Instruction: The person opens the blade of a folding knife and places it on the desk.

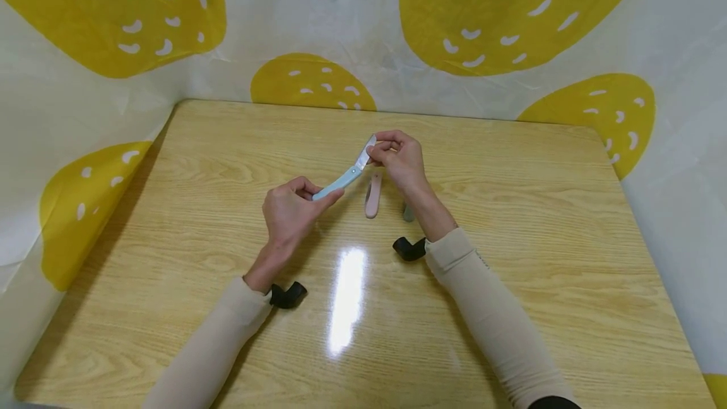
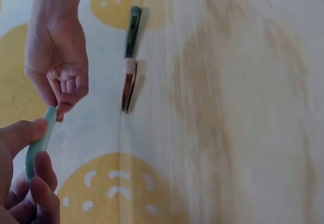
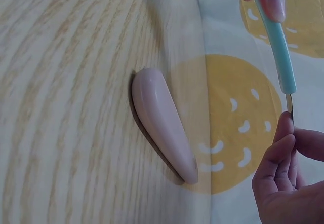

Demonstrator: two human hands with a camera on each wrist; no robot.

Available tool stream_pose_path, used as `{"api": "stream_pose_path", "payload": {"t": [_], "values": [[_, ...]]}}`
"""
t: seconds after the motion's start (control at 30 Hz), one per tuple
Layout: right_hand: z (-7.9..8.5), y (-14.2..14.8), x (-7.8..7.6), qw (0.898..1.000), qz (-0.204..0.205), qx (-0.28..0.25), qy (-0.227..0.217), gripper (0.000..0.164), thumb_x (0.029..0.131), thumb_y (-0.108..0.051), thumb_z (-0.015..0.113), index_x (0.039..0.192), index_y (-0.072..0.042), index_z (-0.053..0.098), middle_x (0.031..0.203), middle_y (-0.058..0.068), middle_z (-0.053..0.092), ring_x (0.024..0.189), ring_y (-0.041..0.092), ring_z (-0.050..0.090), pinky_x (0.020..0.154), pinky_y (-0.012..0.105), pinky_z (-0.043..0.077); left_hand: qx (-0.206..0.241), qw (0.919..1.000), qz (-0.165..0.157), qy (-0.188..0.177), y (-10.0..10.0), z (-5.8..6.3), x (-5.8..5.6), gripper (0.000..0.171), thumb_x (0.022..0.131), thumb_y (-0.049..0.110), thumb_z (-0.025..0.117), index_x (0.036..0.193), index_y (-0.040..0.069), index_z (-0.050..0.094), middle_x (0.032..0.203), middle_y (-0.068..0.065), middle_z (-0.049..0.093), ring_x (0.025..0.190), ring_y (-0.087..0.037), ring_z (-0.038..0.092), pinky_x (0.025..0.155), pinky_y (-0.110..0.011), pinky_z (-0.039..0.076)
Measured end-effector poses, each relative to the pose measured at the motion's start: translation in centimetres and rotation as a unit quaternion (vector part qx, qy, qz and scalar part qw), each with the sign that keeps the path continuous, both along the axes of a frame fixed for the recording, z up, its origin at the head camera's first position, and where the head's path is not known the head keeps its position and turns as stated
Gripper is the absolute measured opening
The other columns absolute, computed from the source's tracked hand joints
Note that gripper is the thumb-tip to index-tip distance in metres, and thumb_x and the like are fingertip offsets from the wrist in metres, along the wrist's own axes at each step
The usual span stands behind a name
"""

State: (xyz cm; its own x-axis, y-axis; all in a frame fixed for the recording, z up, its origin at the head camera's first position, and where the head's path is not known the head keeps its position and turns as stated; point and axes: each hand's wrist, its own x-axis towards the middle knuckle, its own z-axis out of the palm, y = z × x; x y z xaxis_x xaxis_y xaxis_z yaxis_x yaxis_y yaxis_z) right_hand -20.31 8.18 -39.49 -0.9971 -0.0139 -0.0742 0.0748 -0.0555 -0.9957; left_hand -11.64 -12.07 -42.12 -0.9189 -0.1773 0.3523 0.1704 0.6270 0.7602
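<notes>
A light blue folding knife [image 1: 339,183] is held in the air above the table, its blade [image 1: 365,154] swung out from the handle. My left hand [image 1: 288,212] grips the far end of the handle between thumb and fingers. With thumb and fingertips, my right hand [image 1: 402,160] pinches the blade. The right wrist view shows a short strip of metal between the blue handle [image 3: 278,51] and the right fingertips. Below the hands lies a folded pink knife [image 1: 372,197]. A dark green knife [image 2: 132,31] lies beyond it in the left wrist view; in the head view my right wrist partly hides it.
The wood-grain table [image 1: 511,270] has a bright reflection near its middle. A white cloth with yellow fruit shapes [image 1: 312,81] hangs around its back and sides. Black curved pieces [image 1: 288,295] show beside both sleeve cuffs.
</notes>
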Motion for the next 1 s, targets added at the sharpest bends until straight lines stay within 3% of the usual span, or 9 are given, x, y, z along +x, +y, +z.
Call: {"api": "stream_pose_path", "payload": {"t": [0.47, 0.63, 0.83, 1.0], "values": [[-0.26, -0.41, 0.38, 1.000, -0.024, -0.013, 0.012, 0.025, 0.094, 0.007, 0.070, 0.117, 0.008, 0.062, 0.075, -0.002, 0.066, 0.064, 0.011, 0.069, 0.069, 0.025, 0.059, 0.020, 0.9997, 0.016, -0.007, 0.69, 0.17, 0.28, 0.041, 0.075, 0.043, 0.094, 0.067, 0.008, 0.074, 0.059, -0.006, 0.071, 0.044, -0.002, 0.051, 0.043, -0.024, 0.037], [-0.11, -0.50, 0.43, 1.000, -0.022, -0.013, -0.005, 0.026, 0.095, 0.005, 0.069, 0.120, 0.007, 0.062, 0.078, 0.000, 0.066, 0.066, 0.012, 0.070, 0.072, 0.026, 0.060, 0.025, 0.9995, 0.015, -0.012, 0.67, -0.18, 0.25, 0.041, 0.075, 0.043, 0.094, 0.069, 0.009, 0.072, 0.058, -0.006, 0.069, 0.044, -0.004, 0.051, 0.044, -0.024, 0.037], [-0.05, -0.50, 0.04, 0.999, 0.002, -0.009, -0.039, 0.031, 0.097, 0.001, 0.070, 0.126, 0.005, 0.061, 0.084, 0.001, 0.067, 0.069, 0.010, 0.070, 0.078, 0.028, 0.062, -0.010, 0.9992, 0.004, -0.039, 0.26, -0.30, 0.30, 0.041, 0.081, 0.048, 0.089, 0.078, 0.011, 0.070, 0.061, -0.005, 0.065, 0.049, -0.011, 0.050, 0.046, -0.027, 0.037], [-0.71, -0.75, -0.24, 0.999, 0.022, 0.000, -0.039, 0.036, 0.096, 0.002, 0.070, 0.131, 0.004, 0.060, 0.083, 0.000, 0.067, 0.068, 0.009, 0.070, 0.075, 0.026, 0.062, -0.036, 0.9968, -0.004, -0.071, -0.12, -0.14, 0.52, 0.036, 0.083, 0.047, 0.087, 0.084, 0.015, 0.068, 0.070, -0.001, 0.068, 0.056, -0.013, 0.057, 0.049, -0.029, 0.040]]}}
